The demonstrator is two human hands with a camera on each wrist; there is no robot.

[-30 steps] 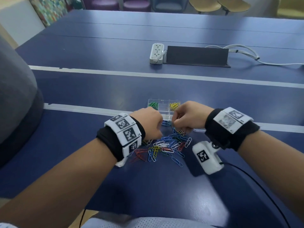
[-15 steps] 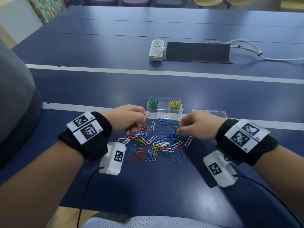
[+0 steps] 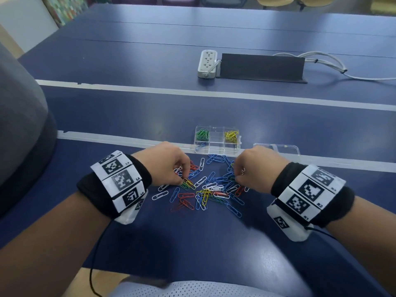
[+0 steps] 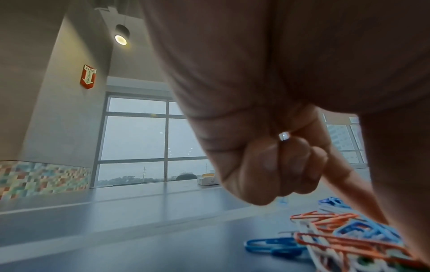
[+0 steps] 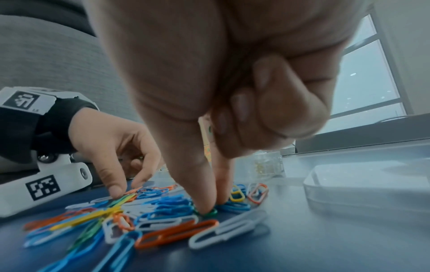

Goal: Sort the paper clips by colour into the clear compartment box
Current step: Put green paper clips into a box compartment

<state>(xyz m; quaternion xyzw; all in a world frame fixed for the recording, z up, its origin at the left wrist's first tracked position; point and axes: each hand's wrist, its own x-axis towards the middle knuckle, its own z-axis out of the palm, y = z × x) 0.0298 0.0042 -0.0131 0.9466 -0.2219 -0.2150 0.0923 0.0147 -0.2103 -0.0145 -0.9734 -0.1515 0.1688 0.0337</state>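
A pile of mixed paper clips [image 3: 212, 189] in blue, white, red, yellow and green lies on the blue table. Just behind it stands the clear compartment box [image 3: 216, 150], with green clips [image 3: 202, 133] in its far left cell and yellow clips [image 3: 231, 136] in its far right cell. My right hand [image 3: 235, 176] is at the pile's right side. Its thumb and forefinger pinch a green clip [image 5: 209, 214] that still lies on the table. My left hand [image 3: 182, 175] is at the pile's left side. Its forefinger [image 4: 358, 198] and thumb touch the clips a little apart, and the other fingers are curled.
The box's clear lid [image 3: 278, 147] lies to the right of the box. Farther back are a white power strip [image 3: 207, 63], a black bar [image 3: 262, 66] and white cables [image 3: 321, 63]. A grey padded shape [image 3: 19, 125] rises at the left edge.
Both hands have come back from the box and down to the pile. The left wrist has turned. The right thumb and forefinger have closed on a green clip.
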